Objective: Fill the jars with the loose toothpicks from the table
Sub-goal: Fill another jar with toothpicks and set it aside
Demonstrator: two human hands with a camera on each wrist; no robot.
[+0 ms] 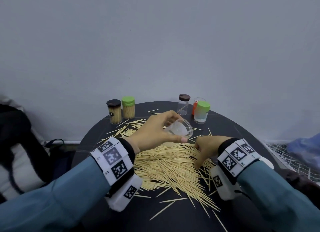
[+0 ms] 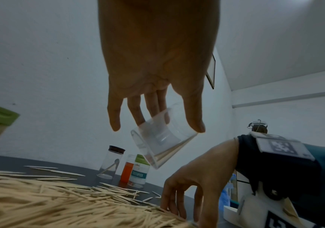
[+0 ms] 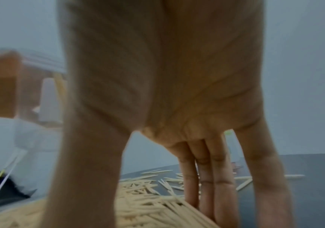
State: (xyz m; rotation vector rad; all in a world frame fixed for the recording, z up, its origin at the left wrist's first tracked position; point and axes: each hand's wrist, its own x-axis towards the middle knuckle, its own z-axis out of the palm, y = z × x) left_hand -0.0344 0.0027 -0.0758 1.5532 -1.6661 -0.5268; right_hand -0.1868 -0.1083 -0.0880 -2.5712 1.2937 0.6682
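Left hand (image 1: 155,129) gripping tilted clear jar (image 1: 180,130) with few toothpicks inside; right hand (image 1: 206,149) spread, fingertips on loose pile (image 1: 169,164).

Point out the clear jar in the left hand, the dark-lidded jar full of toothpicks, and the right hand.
clear jar (image 1: 180,128), head view, on its tilted transparent wall.
dark-lidded full jar (image 1: 115,114), head view, on the toothpick-filled body.
right hand (image 1: 207,147), head view, on its back, above the pile.
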